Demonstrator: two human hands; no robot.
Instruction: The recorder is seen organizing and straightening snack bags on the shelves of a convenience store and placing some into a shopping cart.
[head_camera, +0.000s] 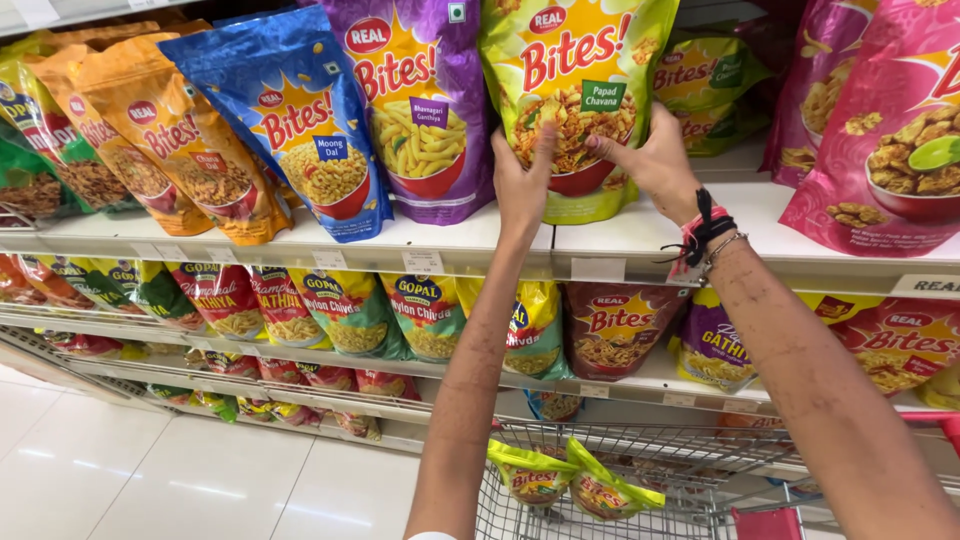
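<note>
Two hands (590, 165) on one green pouch (578, 60)

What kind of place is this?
Most likely a grocery shop. Long shelves hold rows of snack bags, both hands grip a green snack bag, and a wire shopping cart stands below.

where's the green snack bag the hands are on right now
In the head view the green snack bag stands on the top white shelf, centre-right, between a purple bag and a pink bag, with both hands on its lower half.
</note>
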